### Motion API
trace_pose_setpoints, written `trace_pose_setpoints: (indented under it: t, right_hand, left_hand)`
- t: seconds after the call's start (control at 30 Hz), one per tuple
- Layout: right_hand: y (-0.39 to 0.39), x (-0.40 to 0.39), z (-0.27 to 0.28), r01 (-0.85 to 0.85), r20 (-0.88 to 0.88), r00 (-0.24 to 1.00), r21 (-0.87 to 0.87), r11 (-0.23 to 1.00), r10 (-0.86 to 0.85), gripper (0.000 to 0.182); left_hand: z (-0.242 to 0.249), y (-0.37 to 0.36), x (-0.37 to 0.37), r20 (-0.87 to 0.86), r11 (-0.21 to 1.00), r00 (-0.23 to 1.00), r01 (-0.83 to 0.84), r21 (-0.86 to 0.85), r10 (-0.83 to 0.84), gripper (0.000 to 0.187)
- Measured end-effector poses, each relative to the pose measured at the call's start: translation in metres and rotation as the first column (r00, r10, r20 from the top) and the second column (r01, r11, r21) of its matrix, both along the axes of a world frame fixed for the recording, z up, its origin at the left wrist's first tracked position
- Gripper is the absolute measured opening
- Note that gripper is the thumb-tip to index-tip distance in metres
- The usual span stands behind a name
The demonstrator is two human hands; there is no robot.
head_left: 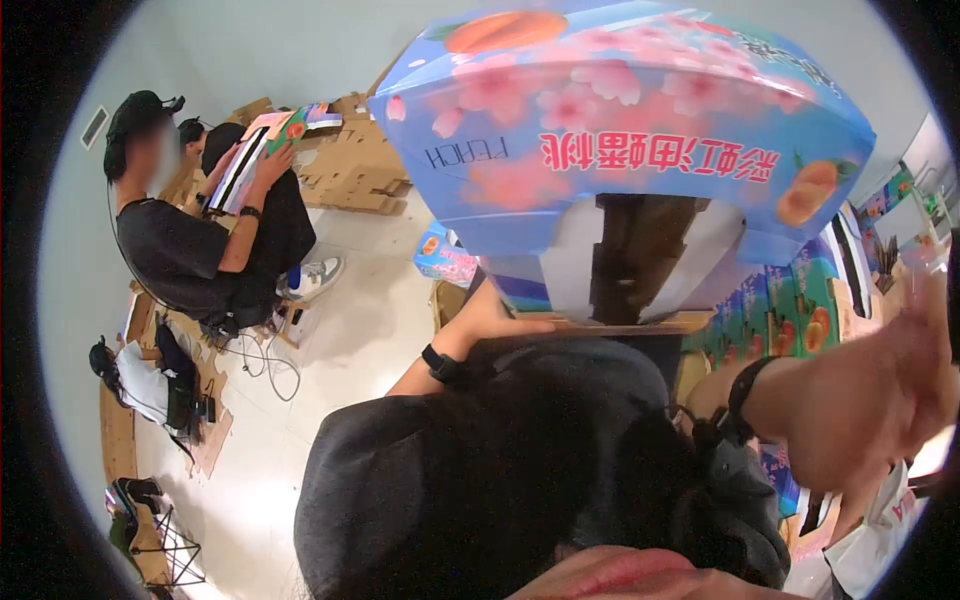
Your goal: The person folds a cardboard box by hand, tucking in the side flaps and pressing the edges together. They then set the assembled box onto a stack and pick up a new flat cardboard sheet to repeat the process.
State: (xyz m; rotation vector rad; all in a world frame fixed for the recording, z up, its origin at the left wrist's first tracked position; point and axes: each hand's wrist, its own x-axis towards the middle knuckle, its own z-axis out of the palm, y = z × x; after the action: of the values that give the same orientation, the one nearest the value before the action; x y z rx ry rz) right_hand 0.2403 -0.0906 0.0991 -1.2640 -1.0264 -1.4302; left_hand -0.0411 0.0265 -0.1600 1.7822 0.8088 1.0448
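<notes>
A blue and pink cardboard peach box [620, 110] with blossom prints and a cut-out window is right in front of me, its lettering upside down. My left hand [490, 318] grips the box by its lower edge, with fingers partly hidden under it. My right hand [870, 400] is raised at the right, apart from the box and close to the camera. Its fingers are smeared and cut off by the view's edge.
Printed box sheets [770, 310] stand at the right. A smaller peach box [445, 255] sits beyond my left hand. At the left a co-worker [180, 230] holds a printed carton [255, 160]. Another person [145, 380] sits lower left. Flattened cardboard [350, 170] and a cable [270, 365] lie on the floor.
</notes>
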Motion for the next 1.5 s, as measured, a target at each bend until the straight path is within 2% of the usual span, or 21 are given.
trace_pose_setpoints:
  t: [0.03,0.07,0.13,0.17,0.27,0.37,0.5,0.6,0.67,0.73,0.8,0.87,0.93,1.0,1.13,1.17,1.23,1.33,1.4,1.47,1.5]
  right_hand:
    - [0.015,-0.007,0.009,-0.634,-0.152,0.767,-0.023,0.773,0.624,0.047]
    - [0.018,-0.003,0.02,-0.641,-0.023,0.755,-0.235,0.731,0.655,0.058]
    - [0.02,0.004,0.027,-0.524,0.115,0.752,-0.493,0.695,0.649,0.079]
    - [0.02,0.007,0.027,-0.448,0.138,0.786,-0.544,0.709,0.603,0.089]
    - [0.029,0.01,0.014,-0.48,0.039,0.785,-0.591,0.648,0.618,0.115]
    - [0.04,0.0,0.004,-0.626,-0.121,0.738,-0.489,0.608,0.663,0.119]
    - [0.053,-0.008,-0.003,-0.646,-0.178,0.747,-0.422,0.636,0.641,0.12]
    - [0.065,-0.003,-0.003,-0.608,-0.1,0.771,-0.407,0.681,0.629,0.115]
    - [0.065,-0.004,-0.003,-0.615,-0.134,0.772,-0.401,0.679,0.621,0.112]
    - [0.066,-0.013,-0.004,-0.676,-0.288,0.735,-0.377,0.633,0.614,0.11]
    - [0.076,-0.011,-0.006,-0.655,-0.215,0.753,-0.331,0.679,0.622,0.105]
    - [0.085,-0.008,-0.009,-0.654,-0.19,0.756,-0.278,0.704,0.627,0.099]
    - [0.09,-0.003,-0.009,-0.669,-0.215,0.743,-0.222,0.709,0.634,0.093]
    - [0.095,0.007,-0.007,-0.676,-0.205,0.736,-0.194,0.711,0.645,0.091]
    - [0.096,0.027,-0.003,-0.723,-0.272,0.671,-0.036,0.69,0.689,0.089]
    - [0.097,0.038,-0.002,-0.659,-0.175,0.743,-0.025,0.751,0.646,0.086]
    - [0.097,0.057,-0.002,-0.745,-0.223,0.634,0.083,0.662,0.74,0.082]
    - [0.101,0.086,-0.012,-0.792,-0.347,0.449,0.273,0.546,0.824,0.081]
    - [0.112,0.108,-0.031,-0.786,-0.39,0.33,0.391,0.479,0.86,0.082]
    - [0.137,0.125,-0.06,-0.779,-0.376,0.233,0.479,0.404,0.897,0.084]
    - [0.146,0.122,-0.077,-0.756,-0.436,0.154,0.525,0.39,0.887,0.085]
  left_hand:
    - [-0.002,0.001,-0.001,0.013,1.0,1.0,0.014,-0.027,-0.013,0.08]
    - [-0.001,0.001,-0.001,0.025,0.998,0.999,0.027,-0.054,-0.025,0.08]
    - [0.002,-0.001,0.0,0.016,0.998,1.0,0.017,-0.067,-0.016,0.079]
    - [0.001,-0.002,-0.001,0.012,0.999,1.0,0.011,-0.053,-0.01,0.079]
    - [0.001,-0.005,-0.001,0.01,0.999,1.0,0.018,-0.041,-0.018,0.08]
    - [0.003,-0.006,0.0,0.005,1.0,1.0,0.025,0.0,-0.025,0.081]
    - [0.005,-0.006,0.002,0.018,1.0,1.0,0.024,0.016,-0.024,0.083]
    - [0.002,-0.005,0.005,0.04,0.997,0.999,-0.024,0.077,0.021,0.086]
    - [0.001,-0.005,0.006,0.044,1.0,0.999,-0.012,0.016,0.011,0.088]
    - [-0.002,-0.005,0.006,0.05,1.0,0.999,-0.006,-0.019,0.007,0.091]
    - [-0.006,-0.003,0.006,0.059,1.0,0.998,-0.009,-0.027,0.01,0.093]
    - [-0.007,-0.001,0.005,0.023,1.0,0.999,-0.025,0.004,0.025,0.114]
    - [-0.006,0.001,0.004,-0.033,0.991,0.997,-0.063,0.122,0.067,0.128]
    - [-0.004,0.003,0.002,-0.092,0.939,0.985,-0.111,0.325,0.148,0.134]
    - [-0.008,0.013,-0.001,0.173,0.941,0.975,-0.184,0.285,0.138,0.131]
    - [-0.004,0.013,-0.003,0.211,0.939,0.963,-0.222,0.263,0.169,0.132]
    - [0.003,0.014,-0.006,0.257,0.925,0.934,-0.307,0.226,0.247,0.133]
    - [0.007,0.014,-0.012,0.278,0.927,0.922,-0.326,0.184,0.269,0.134]
    - [-0.023,0.026,-0.016,0.284,0.943,0.936,-0.271,0.195,0.21,0.133]
    - [-0.021,0.019,-0.014,0.138,0.949,0.972,-0.216,0.228,0.188,0.132]
    - [-0.017,0.015,-0.011,0.08,0.928,0.977,-0.212,0.308,0.196,0.125]
